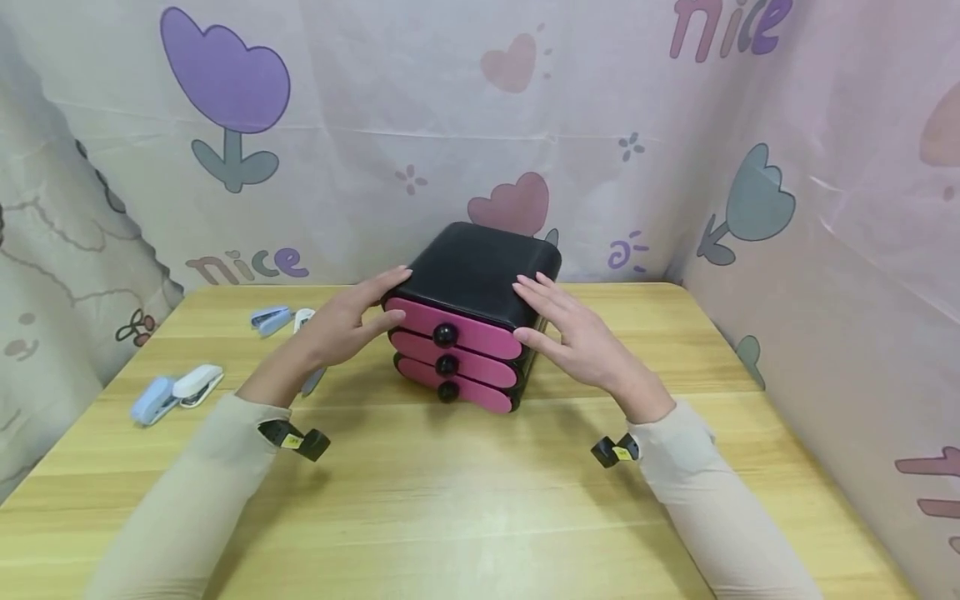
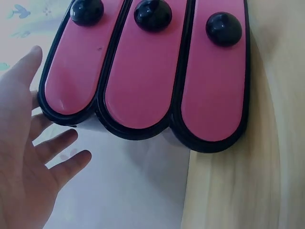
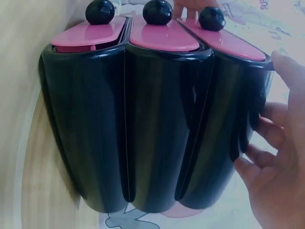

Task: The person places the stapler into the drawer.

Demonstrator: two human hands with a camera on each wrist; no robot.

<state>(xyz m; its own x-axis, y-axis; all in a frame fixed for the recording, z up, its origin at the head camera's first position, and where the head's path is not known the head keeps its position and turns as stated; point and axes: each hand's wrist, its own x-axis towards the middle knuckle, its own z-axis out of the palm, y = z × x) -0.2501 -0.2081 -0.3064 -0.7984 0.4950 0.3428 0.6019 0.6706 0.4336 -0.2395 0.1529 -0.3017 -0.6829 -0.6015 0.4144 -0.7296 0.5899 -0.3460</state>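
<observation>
A small black drawer unit point(image 1: 480, 267) with three pink drawer fronts and round black knobs stands on the table, turned slightly. My left hand point(image 1: 341, 325) lies along its left upper edge, fingers extended and thumb near the top drawer front point(image 1: 480, 332). In the left wrist view, the fingers of the left hand point(image 2: 33, 152) are spread beside the unit's side. On the other side, my right hand point(image 1: 577, 337) touches the upper right edge with fairly straight fingers. The right wrist view shows the fingertips of that right hand point(image 3: 271, 148) against the glossy black side point(image 3: 162, 124). All three drawers are pushed in.
At the left of the table lie a light blue stapler point(image 1: 155, 400) and a white stapler point(image 1: 198, 384). Farther back is another blue stapler point(image 1: 271, 320), beside a white object point(image 1: 303, 317) partly hidden by the left hand. A patterned curtain point(image 1: 360, 167) hangs behind the table.
</observation>
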